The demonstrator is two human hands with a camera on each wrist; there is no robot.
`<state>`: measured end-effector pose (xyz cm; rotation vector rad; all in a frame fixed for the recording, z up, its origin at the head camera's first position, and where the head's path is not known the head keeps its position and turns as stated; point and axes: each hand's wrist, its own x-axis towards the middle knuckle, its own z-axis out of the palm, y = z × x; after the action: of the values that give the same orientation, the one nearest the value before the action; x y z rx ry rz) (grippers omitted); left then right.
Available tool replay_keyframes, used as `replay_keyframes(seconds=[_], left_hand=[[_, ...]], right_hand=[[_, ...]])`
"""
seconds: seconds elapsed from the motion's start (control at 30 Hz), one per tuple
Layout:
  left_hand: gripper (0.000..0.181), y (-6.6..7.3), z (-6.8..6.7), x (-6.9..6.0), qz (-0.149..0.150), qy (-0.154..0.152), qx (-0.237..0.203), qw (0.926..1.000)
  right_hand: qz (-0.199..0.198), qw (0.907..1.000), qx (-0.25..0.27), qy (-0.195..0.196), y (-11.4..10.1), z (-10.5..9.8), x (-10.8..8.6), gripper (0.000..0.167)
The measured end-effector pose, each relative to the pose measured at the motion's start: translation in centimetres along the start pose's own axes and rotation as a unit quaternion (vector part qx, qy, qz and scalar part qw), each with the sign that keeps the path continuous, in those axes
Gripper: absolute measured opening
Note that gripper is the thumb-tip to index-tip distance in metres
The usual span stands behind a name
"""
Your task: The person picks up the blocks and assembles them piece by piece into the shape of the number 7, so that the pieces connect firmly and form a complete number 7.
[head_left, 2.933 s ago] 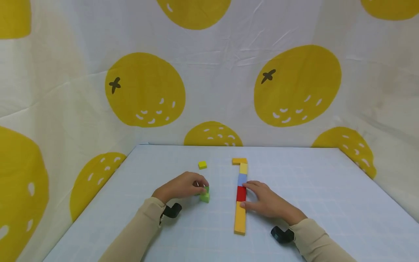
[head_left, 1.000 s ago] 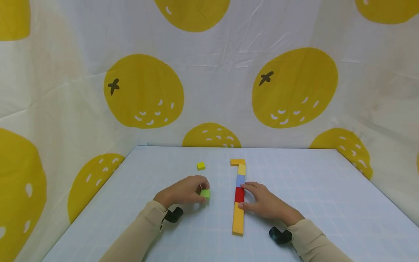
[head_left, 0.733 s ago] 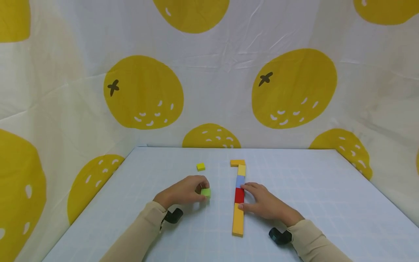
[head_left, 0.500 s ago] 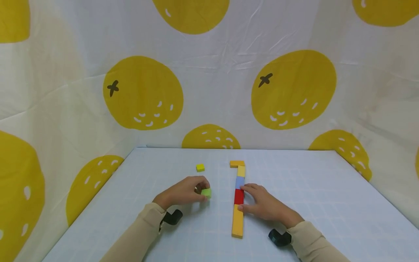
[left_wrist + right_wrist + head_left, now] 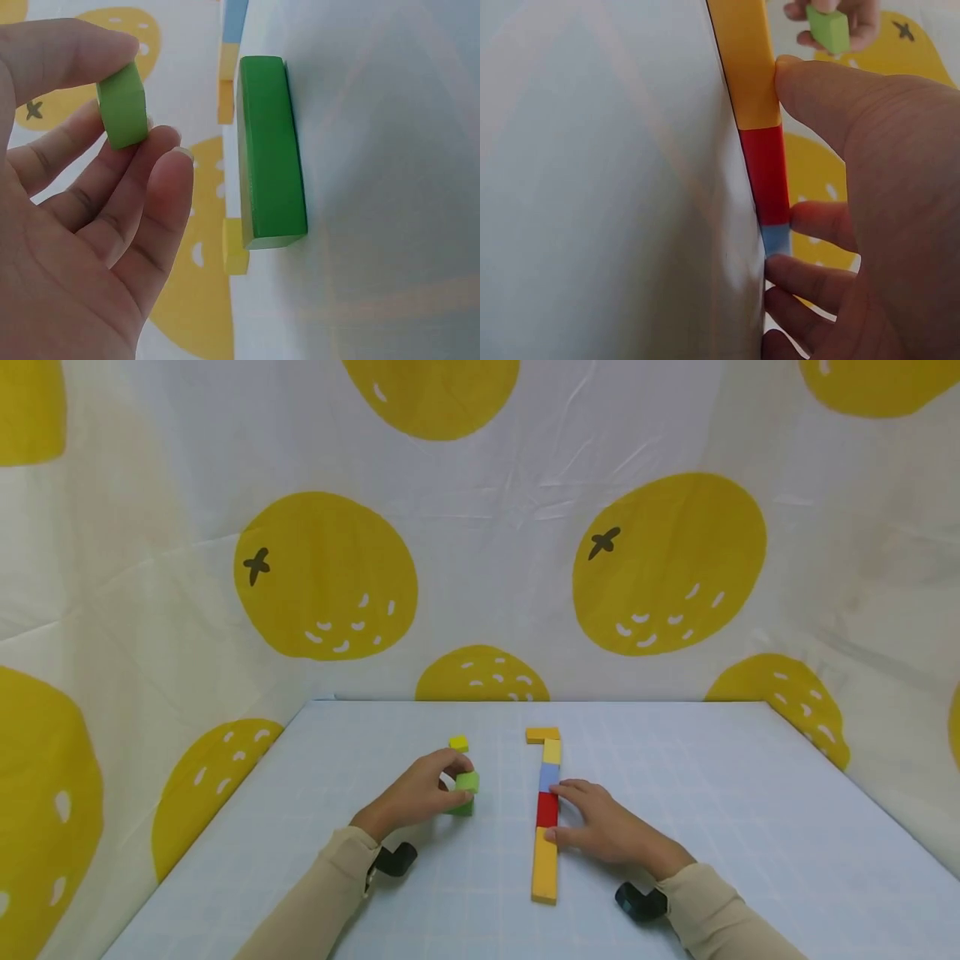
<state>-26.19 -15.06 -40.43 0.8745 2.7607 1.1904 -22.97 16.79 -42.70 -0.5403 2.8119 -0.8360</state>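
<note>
Cube point(image 5: 467, 782) pinched, coloured block row point(image 5: 547, 814) touched

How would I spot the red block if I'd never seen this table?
On the pale table, find the row of blocks that the right hand touches. In it, between the blue block and the long orange block, lies the red block, the only red one.

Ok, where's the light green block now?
In the head view, the light green block is in the left grip, left of the red block; the left wrist view shows it raised clear of the dark green block.
</note>
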Motion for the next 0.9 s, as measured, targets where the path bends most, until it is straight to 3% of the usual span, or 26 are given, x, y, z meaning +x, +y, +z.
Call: replay_keyframes(seconds=[0.2, 0.57, 0.77, 0.9], left_hand=[[0.031, -0.5, 0.2, 0.1, 0.005, 0.009, -0.003, 0.9999], [0.030, -0.6, 0.6, 0.6, 0.016, 0.021, -0.004, 0.9996], [0.029, -0.4, 1.8, 1.7, -0.010, -0.005, 0.011, 0.9999], [0.028, 0.2, 1.9, 2.6, -0.022, -0.013, 0.012, 0.9996]], right_hand=[[-0.015, 0.9997, -0.017, 0.010, 0.0, 0.2, -0.2, 0.080], [-0.008, 0.9999, -0.008, 0.002, -0.1, -0.1, -0.1, 0.082], [-0.009, 0.9999, -0.010, 0.004, 0.2, 0.2, 0.1, 0.080], [-0.006, 0.9999, -0.011, 0.004, 0.1, 0.1, 0.1, 0.081]])
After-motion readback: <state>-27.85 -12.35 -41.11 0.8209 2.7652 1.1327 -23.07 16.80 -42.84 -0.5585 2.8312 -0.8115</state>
